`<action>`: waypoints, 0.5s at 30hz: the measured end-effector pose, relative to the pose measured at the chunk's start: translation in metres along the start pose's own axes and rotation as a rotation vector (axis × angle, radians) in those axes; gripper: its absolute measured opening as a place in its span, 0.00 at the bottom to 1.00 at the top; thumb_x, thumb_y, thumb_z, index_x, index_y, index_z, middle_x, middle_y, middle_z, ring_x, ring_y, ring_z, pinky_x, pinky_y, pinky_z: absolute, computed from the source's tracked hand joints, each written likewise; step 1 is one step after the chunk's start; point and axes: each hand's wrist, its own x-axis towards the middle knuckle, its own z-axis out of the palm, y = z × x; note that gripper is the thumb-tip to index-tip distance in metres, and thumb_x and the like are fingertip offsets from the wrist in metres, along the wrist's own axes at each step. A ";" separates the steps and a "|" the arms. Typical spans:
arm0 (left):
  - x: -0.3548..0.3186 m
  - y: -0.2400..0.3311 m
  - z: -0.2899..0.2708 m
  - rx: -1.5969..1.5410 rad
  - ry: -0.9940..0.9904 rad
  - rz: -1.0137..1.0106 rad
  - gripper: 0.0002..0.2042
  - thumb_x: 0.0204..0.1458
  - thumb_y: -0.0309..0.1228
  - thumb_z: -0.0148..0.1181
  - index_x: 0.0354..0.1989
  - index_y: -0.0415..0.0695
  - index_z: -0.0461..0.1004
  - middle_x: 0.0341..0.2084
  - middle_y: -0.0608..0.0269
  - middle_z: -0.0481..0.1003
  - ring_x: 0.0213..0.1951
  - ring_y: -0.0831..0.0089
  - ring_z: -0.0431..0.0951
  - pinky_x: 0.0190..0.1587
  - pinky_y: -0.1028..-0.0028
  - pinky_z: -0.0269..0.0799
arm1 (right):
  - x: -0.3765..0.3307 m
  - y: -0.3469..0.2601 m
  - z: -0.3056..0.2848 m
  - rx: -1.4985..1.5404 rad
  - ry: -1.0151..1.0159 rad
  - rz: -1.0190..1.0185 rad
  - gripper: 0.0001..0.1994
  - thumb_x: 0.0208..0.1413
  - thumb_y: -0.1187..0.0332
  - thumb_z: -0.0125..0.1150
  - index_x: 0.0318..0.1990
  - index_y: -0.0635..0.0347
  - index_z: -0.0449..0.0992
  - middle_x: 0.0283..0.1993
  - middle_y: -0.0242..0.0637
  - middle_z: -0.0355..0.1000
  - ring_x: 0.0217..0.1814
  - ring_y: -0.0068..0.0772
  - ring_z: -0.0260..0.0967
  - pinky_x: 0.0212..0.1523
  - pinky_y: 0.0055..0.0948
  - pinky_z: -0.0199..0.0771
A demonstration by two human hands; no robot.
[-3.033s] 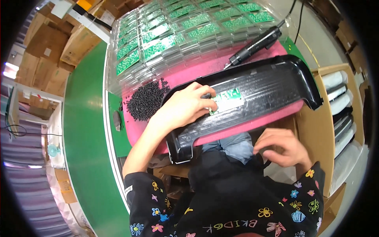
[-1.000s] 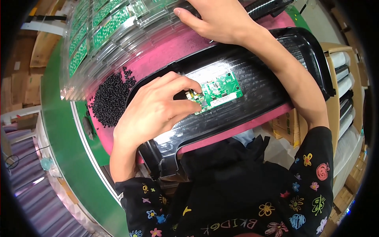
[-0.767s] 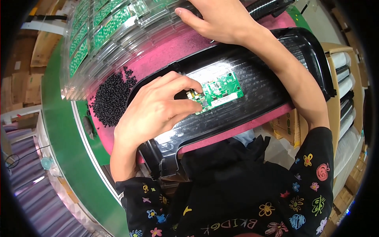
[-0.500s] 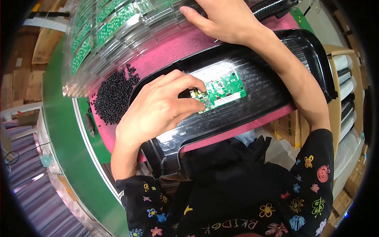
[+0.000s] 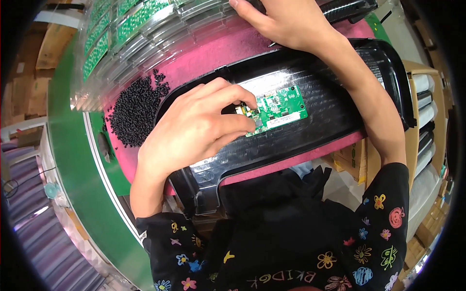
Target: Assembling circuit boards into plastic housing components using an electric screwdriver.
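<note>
Inside black casing (image 5: 327, 99), circuit board (image 5: 281, 107) (end hidden), left hand (image 5: 199, 121) pinching

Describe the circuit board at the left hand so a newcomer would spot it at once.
Find the long black shell on the pink mat. Over its inner face, the left hand holds the left end of a green circuit board. Unlike the other green boards, in clear trays beyond the shell, it is outside them, a white label along its near edge.
</note>
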 end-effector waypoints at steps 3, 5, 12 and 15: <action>-0.002 0.001 -0.001 0.008 0.000 -0.003 0.10 0.37 0.23 0.72 0.32 0.44 0.82 0.42 0.65 0.77 0.42 0.63 0.77 0.40 0.66 0.74 | 0.001 -0.001 0.000 0.000 -0.004 -0.008 0.17 0.57 0.66 0.59 0.51 0.64 0.72 0.50 0.50 0.72 0.55 0.51 0.67 0.62 0.45 0.62; -0.001 0.001 0.000 0.010 0.002 -0.002 0.10 0.37 0.23 0.72 0.32 0.44 0.82 0.42 0.65 0.77 0.42 0.63 0.76 0.40 0.66 0.74 | 0.001 -0.001 0.000 -0.001 -0.011 -0.010 0.17 0.57 0.66 0.59 0.51 0.65 0.71 0.50 0.50 0.72 0.55 0.51 0.67 0.61 0.44 0.62; -0.002 0.001 0.000 0.013 0.009 -0.009 0.10 0.37 0.23 0.71 0.31 0.44 0.82 0.42 0.65 0.77 0.41 0.64 0.77 0.40 0.67 0.75 | 0.000 0.000 0.001 -0.033 0.024 -0.039 0.16 0.57 0.66 0.59 0.51 0.65 0.72 0.49 0.49 0.72 0.54 0.50 0.68 0.61 0.44 0.63; -0.002 0.001 0.000 0.037 0.002 -0.006 0.10 0.36 0.23 0.71 0.30 0.44 0.82 0.42 0.65 0.77 0.41 0.64 0.77 0.40 0.68 0.75 | 0.000 0.000 0.001 -0.033 0.019 -0.040 0.16 0.57 0.67 0.59 0.51 0.65 0.72 0.49 0.49 0.72 0.54 0.50 0.68 0.61 0.44 0.63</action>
